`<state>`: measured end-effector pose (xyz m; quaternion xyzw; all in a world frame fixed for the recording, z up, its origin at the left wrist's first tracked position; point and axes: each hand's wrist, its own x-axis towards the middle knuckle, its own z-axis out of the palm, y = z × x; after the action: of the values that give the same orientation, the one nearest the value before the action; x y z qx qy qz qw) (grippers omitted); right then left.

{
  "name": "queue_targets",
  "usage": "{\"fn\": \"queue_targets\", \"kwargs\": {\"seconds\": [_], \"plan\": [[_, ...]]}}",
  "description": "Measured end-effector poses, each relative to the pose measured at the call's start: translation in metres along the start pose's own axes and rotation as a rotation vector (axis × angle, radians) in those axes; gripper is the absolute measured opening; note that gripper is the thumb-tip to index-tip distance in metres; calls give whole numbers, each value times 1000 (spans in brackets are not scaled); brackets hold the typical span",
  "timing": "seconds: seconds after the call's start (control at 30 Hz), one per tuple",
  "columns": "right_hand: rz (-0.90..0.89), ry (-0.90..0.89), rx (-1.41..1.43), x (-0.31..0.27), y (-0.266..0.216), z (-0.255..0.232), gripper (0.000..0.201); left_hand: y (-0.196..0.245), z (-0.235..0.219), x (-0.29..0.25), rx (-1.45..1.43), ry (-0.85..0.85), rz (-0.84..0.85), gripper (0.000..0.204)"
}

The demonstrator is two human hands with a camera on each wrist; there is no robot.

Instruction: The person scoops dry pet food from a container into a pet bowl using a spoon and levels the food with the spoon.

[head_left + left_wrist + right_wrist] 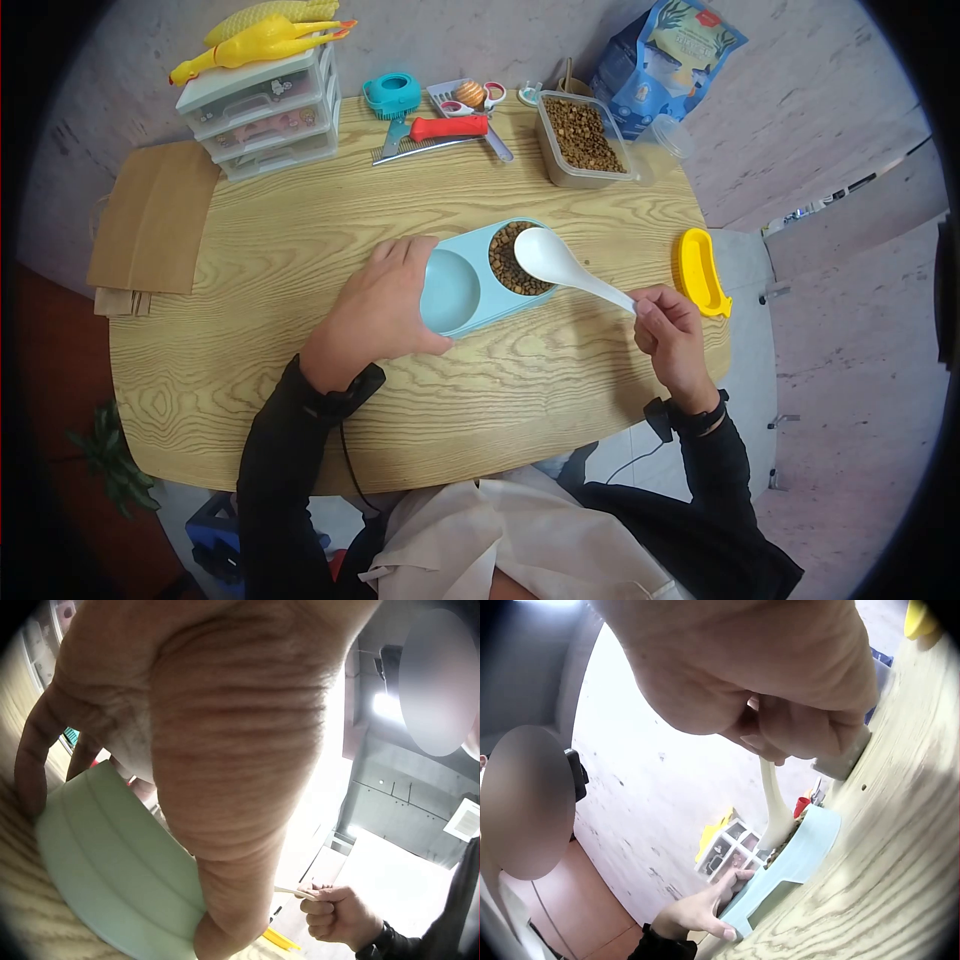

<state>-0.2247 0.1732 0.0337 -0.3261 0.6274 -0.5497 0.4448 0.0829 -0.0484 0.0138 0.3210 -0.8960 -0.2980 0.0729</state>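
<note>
My left hand (378, 305) grips the left end of a pale blue double pet bowl (450, 290) on the table, fingers on the far edge and thumb on the near edge. The left wrist view shows fingers and thumb spread across the bowl's curved side (112, 862). Brown kibble (503, 262) fills the right well; the left well is bare. My right hand (672, 335) pinches the handle end of a white spoon (548, 258). Its head is over the kibble, hiding part of it, and looks bare from above. In the right wrist view the spoon (776, 802) slants down to the bowl.
A clear tub (575, 180) of kibble stands at the back right, before a blue bag (650, 70). Grooming tools, including a red-handled one (450, 128), lie at the back. Left are drawers (265, 110) and a paper bag (155, 215); a yellow dish (702, 270) sits right.
</note>
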Motion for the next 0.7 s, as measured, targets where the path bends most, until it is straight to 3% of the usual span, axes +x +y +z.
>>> {"fn": "queue_targets", "kwargs": {"seconds": [0.43, 0.7], "plan": [[10, -8, -100, -6, 13, 4, 17, 1, -1, 0, -13, -6, -6, 101], [-17, 39, -21, -2, 9, -11, 16, 2, -2, -1, -6, 5, 6, 102]]}}
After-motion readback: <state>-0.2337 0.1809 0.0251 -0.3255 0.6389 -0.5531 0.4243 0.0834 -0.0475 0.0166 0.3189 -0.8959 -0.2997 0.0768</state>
